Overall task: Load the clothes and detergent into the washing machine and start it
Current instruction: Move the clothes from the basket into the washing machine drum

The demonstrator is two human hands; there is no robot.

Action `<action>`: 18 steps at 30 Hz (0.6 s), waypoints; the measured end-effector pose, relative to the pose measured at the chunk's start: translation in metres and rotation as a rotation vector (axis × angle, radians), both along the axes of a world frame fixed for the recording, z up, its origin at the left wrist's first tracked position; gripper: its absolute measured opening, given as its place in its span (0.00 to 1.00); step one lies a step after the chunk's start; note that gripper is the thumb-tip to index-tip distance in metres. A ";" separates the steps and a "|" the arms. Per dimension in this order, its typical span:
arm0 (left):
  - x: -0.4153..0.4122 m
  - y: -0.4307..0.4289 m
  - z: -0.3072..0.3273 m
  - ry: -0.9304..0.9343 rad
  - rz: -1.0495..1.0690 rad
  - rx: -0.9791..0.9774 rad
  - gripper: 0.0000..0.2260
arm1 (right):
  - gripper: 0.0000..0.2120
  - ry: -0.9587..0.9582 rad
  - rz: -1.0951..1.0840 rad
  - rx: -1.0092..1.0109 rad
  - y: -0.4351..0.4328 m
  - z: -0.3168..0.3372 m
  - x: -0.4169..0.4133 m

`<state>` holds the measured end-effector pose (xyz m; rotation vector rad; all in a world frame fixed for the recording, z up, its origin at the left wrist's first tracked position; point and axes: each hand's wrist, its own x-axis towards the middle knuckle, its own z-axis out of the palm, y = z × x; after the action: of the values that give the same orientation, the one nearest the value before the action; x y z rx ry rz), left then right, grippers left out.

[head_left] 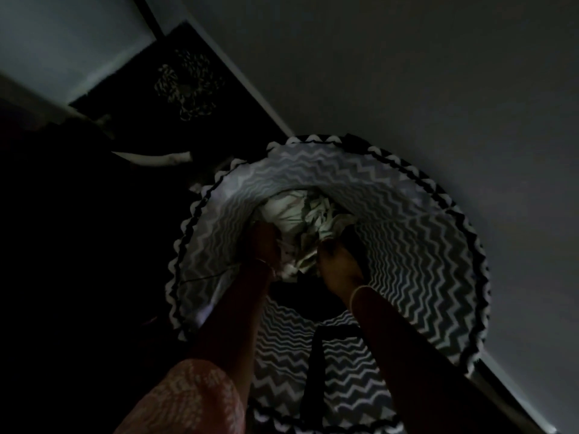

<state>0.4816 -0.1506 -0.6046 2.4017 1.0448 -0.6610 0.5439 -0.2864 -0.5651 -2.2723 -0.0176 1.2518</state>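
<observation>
The clothes (293, 214) lie crumpled at the bottom of a round hamper (438, 245) whose fabric walls carry a grey-and-white zigzag print and whose rim is edged in black and white; the pile shows pale cloth on the left and a creased, patterned piece on the right. Both arms reach down into the hamper from the near side, 1 on each flank of the pile.

The right grip (340, 266) sits at the pile's right edge, its fingers curled into the creased patterned piece, clutching it. The left grip (266, 245) rests against the pile's left edge, touching the pale cloth; its fingers are lost in shadow, so I cannot tell whether it is released or grasping. Each wrist bears a thin bangle (360, 289), and a pinkish patterned sleeve (194, 399) covers the left upper arm. A dark strap (316, 355) hangs down the hamper's near inner wall, between the 2 forearms.

The room is very dim. The hamper stands against a plain grey surface (407, 73) on the right, wall or floor I cannot tell; beyond it on the left lies a dark mat (188, 86) with a pale woven motif, and a lighter patch of floor (62, 42) shows at the far left corner.
</observation>
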 end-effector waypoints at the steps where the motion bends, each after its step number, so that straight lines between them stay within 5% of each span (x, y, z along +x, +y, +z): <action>1: -0.003 0.001 0.007 -0.059 -0.005 0.022 0.13 | 0.17 0.002 -0.032 0.010 -0.001 0.006 -0.002; 9: -0.010 -0.017 0.075 -0.589 0.225 -0.010 0.05 | 0.27 -0.134 -0.150 0.124 -0.011 0.059 -0.018; 11: -0.014 -0.024 0.097 -0.720 0.187 0.036 0.15 | 0.30 -0.260 -0.160 0.140 -0.015 0.072 -0.021; 18: -0.033 -0.052 0.159 -0.811 0.348 -0.006 0.11 | 0.35 -0.513 -0.027 0.320 -0.022 0.126 -0.019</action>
<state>0.4482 -0.2028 -0.4452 2.0700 1.0202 0.4076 0.5250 -0.3080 -0.4388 -2.2309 -0.3457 0.5720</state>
